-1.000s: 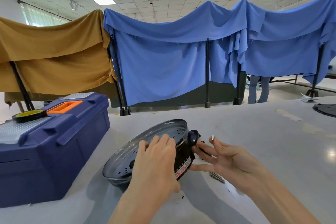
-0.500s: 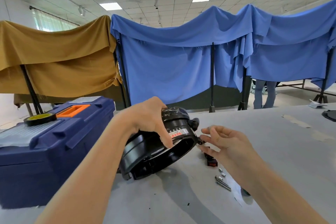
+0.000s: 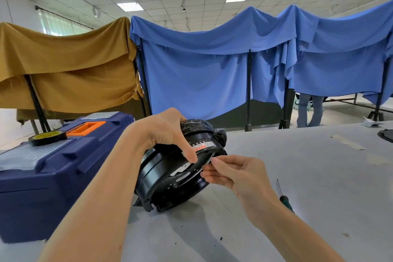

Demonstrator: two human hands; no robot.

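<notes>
The pot [image 3: 170, 183] is tipped on the table [image 3: 308, 172], gripped on top by the left hand [image 3: 168, 134]; its rim is pinched by the right hand [image 3: 234, 173]. It should be held still and worked gently.

A blue toolbox [image 3: 42, 168] bearing a tape roll [image 3: 47, 136]; a screwdriver [image 3: 285, 197] lies on the table [image 3: 319, 176].

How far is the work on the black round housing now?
Done: the black housing is tipped on edge on the table. In hand: the left hand grips its top, the right hand pinches at its rim. Left: probably fastening, since the screwdriver lies untouched.
</notes>
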